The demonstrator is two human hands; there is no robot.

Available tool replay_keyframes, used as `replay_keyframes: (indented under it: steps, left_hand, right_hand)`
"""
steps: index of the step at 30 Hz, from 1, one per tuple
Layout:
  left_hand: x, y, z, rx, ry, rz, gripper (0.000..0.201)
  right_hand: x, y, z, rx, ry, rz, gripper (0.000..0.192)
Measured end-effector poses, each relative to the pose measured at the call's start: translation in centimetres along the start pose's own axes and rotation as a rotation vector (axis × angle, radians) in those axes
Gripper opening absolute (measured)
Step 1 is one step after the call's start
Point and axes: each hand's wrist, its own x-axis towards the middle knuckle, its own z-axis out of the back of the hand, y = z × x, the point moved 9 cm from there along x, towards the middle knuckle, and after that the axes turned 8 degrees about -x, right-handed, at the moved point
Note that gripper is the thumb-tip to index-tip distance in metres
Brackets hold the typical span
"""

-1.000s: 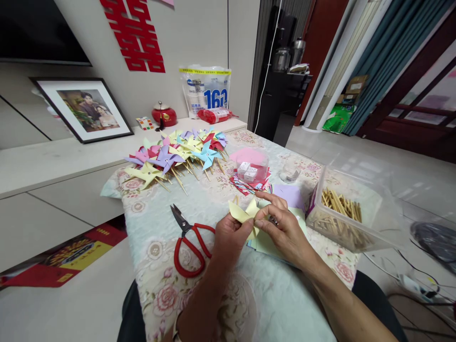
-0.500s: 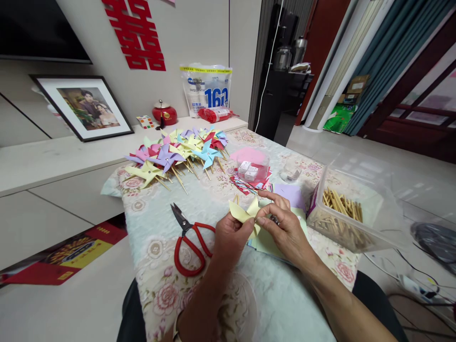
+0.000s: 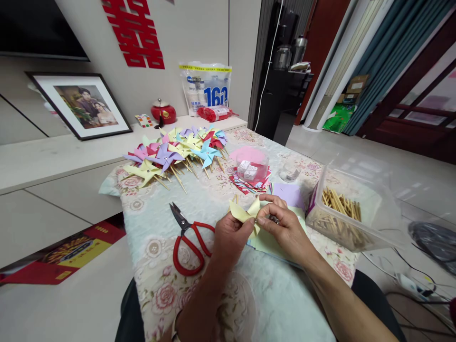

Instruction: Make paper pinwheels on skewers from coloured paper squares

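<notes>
My left hand (image 3: 230, 237) and my right hand (image 3: 285, 225) meet over the middle of the table, both pinching a pale yellow paper pinwheel (image 3: 244, 212). The left thumb and fingers grip its lower edge; the right fingertips press at its centre. Under the hands lies a stack of coloured paper sheets (image 3: 290, 197). Red-handled scissors (image 3: 187, 240) lie just left of my left hand.
A pile of finished pinwheels on sticks (image 3: 174, 154) lies at the table's far left. A clear tub of wooden sticks (image 3: 342, 211) stands to the right. A small lidded container (image 3: 251, 166) sits on red paper. The flowered tablecloth (image 3: 160, 289) covers the table.
Hardly anything has moved; both hands stay on the yellow pinwheel, with only a slight shift of the view.
</notes>
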Motion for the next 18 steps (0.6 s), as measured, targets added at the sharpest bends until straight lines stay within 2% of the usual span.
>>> replay_keyframes:
  steps: [10, 18]
  left_hand:
    - [-0.12, 0.10, -0.26, 0.022, 0.039, 0.008, 0.023]
    - [-0.15, 0.14, -0.20, 0.021, 0.018, 0.025, 0.023]
  right_hand:
    - [0.16, -0.65, -0.20, 0.043, 0.030, -0.030, 0.014]
    - [0.21, -0.94, -0.41, 0.078, 0.035, -0.044, 0.014]
